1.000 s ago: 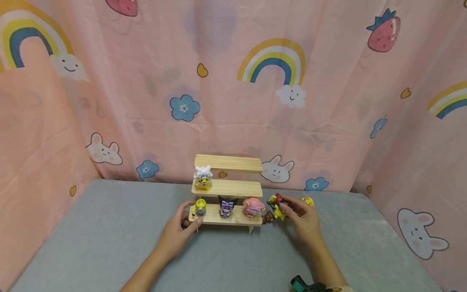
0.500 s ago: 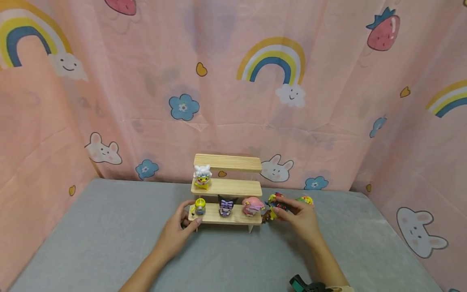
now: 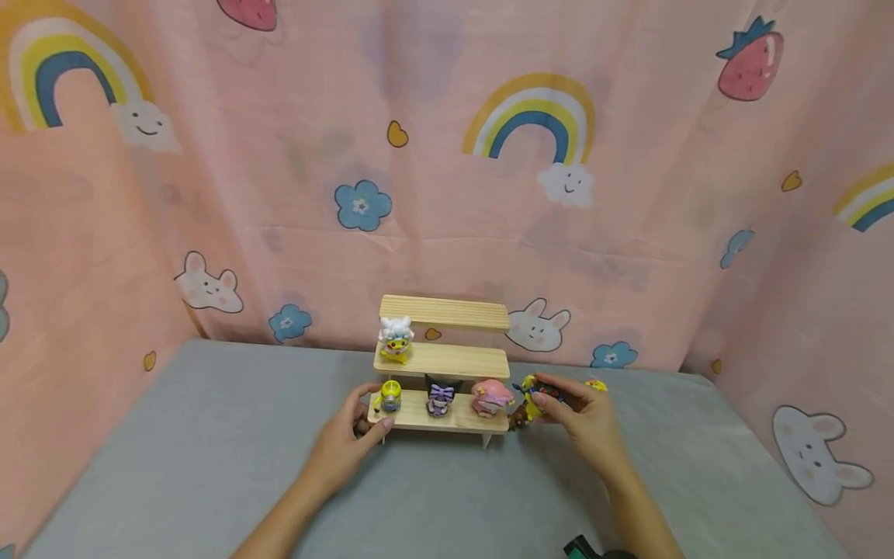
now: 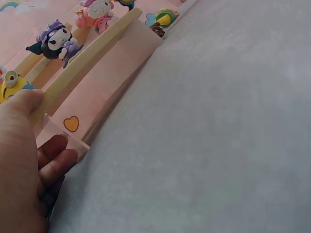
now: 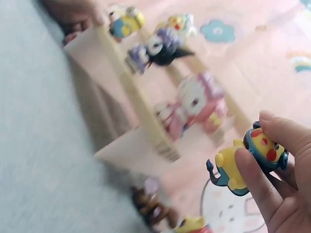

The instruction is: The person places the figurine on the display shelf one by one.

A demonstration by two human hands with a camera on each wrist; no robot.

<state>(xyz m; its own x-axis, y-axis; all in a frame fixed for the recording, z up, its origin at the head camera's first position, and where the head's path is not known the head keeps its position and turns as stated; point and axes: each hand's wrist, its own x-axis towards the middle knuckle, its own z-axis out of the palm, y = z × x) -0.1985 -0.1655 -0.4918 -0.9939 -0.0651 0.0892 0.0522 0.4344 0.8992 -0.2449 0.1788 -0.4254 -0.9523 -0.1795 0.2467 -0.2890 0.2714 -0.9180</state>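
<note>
My left hand (image 3: 341, 444) grips the left end of a three-tier wooden display shelf (image 3: 454, 359), its thumb on the lowest board's front edge. Right of the shelf, my right hand (image 3: 590, 425) pinches a small yellow figurine with a blue hood and tail (image 5: 227, 162), tilted between thumb and fingers. The lowest board carries a yellow goggled figurine (image 3: 390, 397), a black-and-purple figurine (image 3: 440, 399) and a pink-hooded figurine (image 3: 491, 397). A yellow figurine in a fluffy white hat (image 3: 396, 341) stands at the left of the middle board.
A brown figurine (image 5: 156, 206) lies on the grey tabletop (image 3: 433, 505) by the shelf's right end. A yellow-and-red figurine (image 5: 194, 225) shows beside it. Another yellow figurine (image 3: 596, 385) is partly hidden behind my right hand. A printed pink curtain (image 3: 447, 256) hangs close behind the shelf.
The hooded figurine has turned in my right hand, and its yellow side shows more plainly. My left hand keeps its grip on the shelf. The head view has shifted slightly.
</note>
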